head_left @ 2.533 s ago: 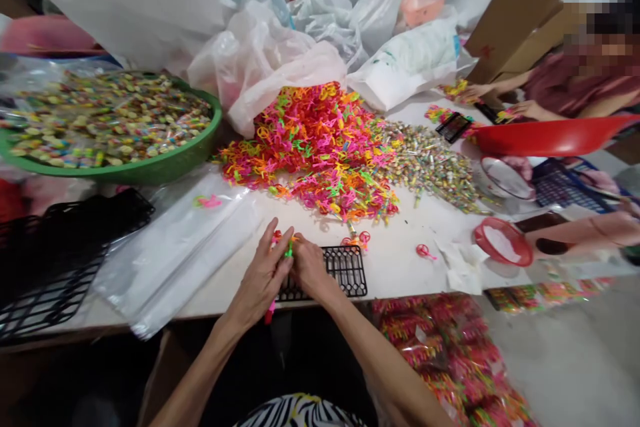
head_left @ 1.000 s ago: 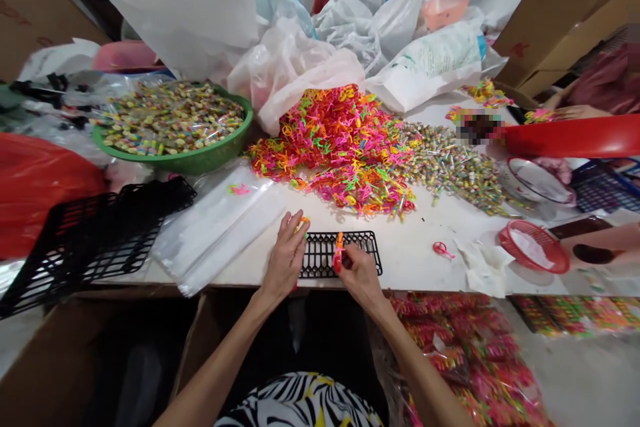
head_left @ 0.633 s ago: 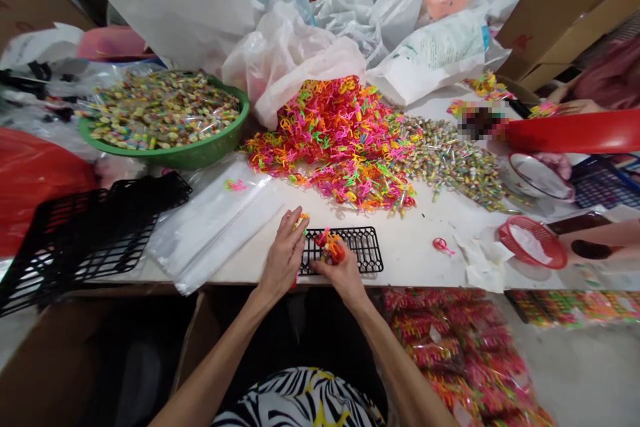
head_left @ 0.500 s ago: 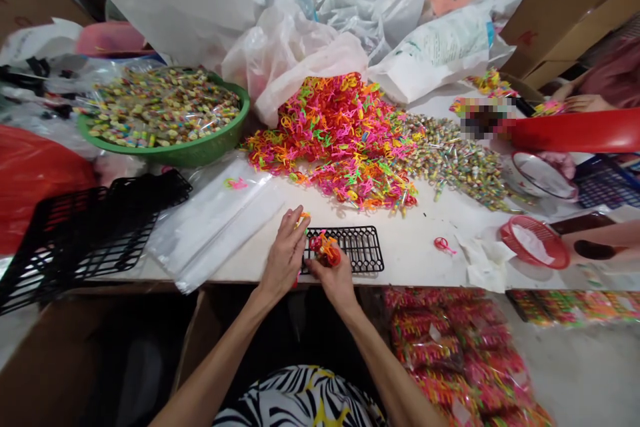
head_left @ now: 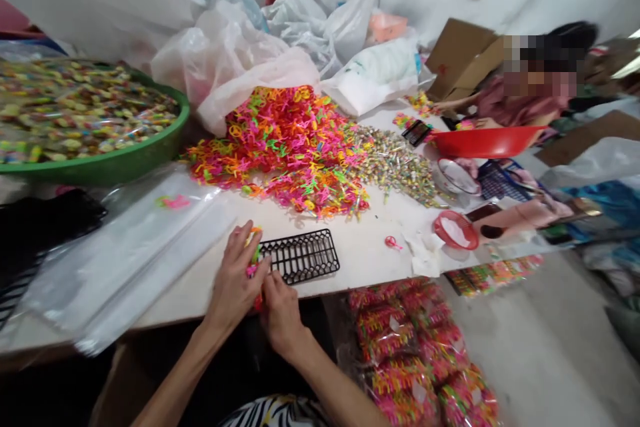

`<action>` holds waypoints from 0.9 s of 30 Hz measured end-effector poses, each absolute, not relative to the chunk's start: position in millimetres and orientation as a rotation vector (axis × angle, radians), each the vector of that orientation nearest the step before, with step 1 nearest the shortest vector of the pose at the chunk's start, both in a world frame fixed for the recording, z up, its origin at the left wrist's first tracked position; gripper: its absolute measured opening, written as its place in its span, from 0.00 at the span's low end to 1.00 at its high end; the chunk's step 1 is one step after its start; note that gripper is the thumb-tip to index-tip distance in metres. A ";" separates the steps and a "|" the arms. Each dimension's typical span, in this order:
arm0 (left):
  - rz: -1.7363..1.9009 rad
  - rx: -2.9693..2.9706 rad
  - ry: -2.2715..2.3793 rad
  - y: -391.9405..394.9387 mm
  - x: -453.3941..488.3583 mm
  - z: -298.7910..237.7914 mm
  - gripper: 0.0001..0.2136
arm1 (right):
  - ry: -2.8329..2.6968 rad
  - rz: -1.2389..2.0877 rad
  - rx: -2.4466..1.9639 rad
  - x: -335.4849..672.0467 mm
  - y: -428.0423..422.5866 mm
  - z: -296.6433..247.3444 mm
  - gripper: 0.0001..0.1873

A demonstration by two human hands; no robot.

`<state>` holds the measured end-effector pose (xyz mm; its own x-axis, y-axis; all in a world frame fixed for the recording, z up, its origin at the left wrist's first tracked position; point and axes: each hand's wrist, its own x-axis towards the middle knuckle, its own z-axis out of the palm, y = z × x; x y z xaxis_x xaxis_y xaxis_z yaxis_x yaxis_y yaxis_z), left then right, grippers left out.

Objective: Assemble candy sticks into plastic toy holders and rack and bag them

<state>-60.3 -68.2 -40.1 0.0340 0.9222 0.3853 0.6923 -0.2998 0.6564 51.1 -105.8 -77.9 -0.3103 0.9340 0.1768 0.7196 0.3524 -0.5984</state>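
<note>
Head view: the left hand [head_left: 233,287] and right hand [head_left: 283,317] are close together at the near edge of the table [head_left: 370,247], lower centre of the frame. Their fingers are closed around a small bunch of neon plastic trinkets [head_left: 254,261] in orange, green and pink; the exact grip is partly hidden by the fingers. Just right of the hands, a black plastic grid tray [head_left: 300,257] lies flat on the table, not touched by either hand. Left of them lies a stack of transparent plastic bags [head_left: 125,263].

Above the hands, a large heap of neon plastic rings [head_left: 270,153] spills from a white plastic sack [head_left: 250,83] and borders a pile of small wrapped sweets [head_left: 395,167]. A green basin [head_left: 105,163] of packets sits at the left edge. On the right, a seated co-worker [head_left: 520,103] reaches across the table beyond a red basin [head_left: 485,142]. Filled packets [head_left: 405,353] lie on the floor below the table's edge.
</note>
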 end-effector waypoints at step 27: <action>0.752 2.280 1.671 -65.3 -68.8 -19.7 0.19 | -0.911 1.655 -1.342 103.6 -28.7 -37.3 0.10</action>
<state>-68.8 -65.3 -19.7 0.2240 0.9355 0.2733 0.8248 -0.3314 0.4581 103.6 -28.7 -37.3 -0.1160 0.9068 -0.4054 -0.1422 -0.4191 -0.8967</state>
